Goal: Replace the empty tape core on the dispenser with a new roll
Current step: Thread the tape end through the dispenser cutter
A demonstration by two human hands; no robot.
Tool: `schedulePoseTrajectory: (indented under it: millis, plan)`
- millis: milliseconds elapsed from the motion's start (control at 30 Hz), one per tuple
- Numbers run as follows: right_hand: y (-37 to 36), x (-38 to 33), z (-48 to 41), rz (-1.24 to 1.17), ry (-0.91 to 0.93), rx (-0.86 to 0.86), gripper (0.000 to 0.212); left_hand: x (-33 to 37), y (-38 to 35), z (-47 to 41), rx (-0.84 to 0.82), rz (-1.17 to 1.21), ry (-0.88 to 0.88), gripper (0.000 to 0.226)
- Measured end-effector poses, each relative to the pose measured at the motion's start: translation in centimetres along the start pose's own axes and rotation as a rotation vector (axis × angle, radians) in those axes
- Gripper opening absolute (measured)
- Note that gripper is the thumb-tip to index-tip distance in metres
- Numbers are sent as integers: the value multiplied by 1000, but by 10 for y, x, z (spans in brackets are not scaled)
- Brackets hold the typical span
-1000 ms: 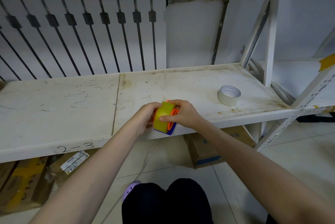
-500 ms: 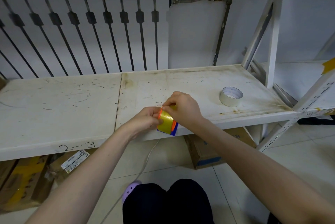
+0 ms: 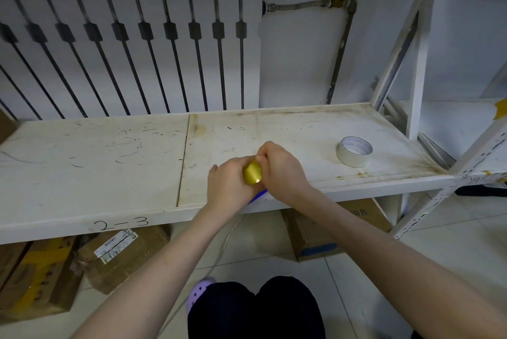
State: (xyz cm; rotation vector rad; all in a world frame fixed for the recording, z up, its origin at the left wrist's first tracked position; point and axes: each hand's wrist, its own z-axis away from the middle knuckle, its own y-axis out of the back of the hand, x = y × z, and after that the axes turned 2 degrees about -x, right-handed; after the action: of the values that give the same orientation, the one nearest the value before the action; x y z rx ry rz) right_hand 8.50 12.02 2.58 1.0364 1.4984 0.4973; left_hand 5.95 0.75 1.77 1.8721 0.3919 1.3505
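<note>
Left hand (image 3: pixel 229 186) and right hand (image 3: pixel 279 167) curled tight round yellow tape roll (image 3: pixel 252 176) over front edge of shelf (image 3: pixel 109 163); blue dispenser (image 3: pixel 258 196) edge peeking beneath. Empty white core (image 3: pixel 354 151) at 3 o'clock, well apart, flat on shelf.

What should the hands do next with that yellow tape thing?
Probably seat the yellow tape roll fully on the dispenser, whose blue edge peeks out below. Both the left hand and the right hand grip it, and the empty core already sits apart on the shelf.
</note>
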Motion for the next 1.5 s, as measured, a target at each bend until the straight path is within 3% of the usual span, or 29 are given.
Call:
schedulePoseTrajectory:
  millis: [100,267,333,367,433,500,667,867,1033,1200,1300,1367,1500]
  plan:
    - [6,-10,3,-69,22,-65,19,8,9,-3,-50,-50,64,12]
    - [26,-32,2,-243,92,-165,16,11,11,-8,-117,-135,48,32]
    - [37,-35,-2,-320,21,-138,19,7,13,-11,-110,-58,46,16]
    - [43,-33,-4,-376,-30,-125,21,4,14,-12,-103,-22,40,21]
    - [54,-28,-8,-506,-102,-107,30,-3,16,-12,-133,-8,32,58]
    - [60,-21,-13,-594,-145,-88,35,-10,18,-11,-142,3,26,67]
    - [55,4,-29,-929,-354,-35,34,-17,24,-10,-164,-59,34,71]
    - [46,48,-42,-1117,-649,66,25,-32,29,-9,-189,-76,-7,68]
    - [48,65,-44,-808,-587,59,37,-42,31,-19,-228,-110,6,65]
    - [52,53,-52,-809,-544,-11,30,-33,29,-32,-239,-209,86,52]
    - [51,49,-50,-835,-531,-63,26,-22,21,-38,-271,-277,98,78]
    - [48,50,-48,-768,-498,-50,12,-13,15,-42,-251,-323,80,92]
    - [47,57,-44,-667,-452,28,25,-1,8,-47,-183,-446,51,63]
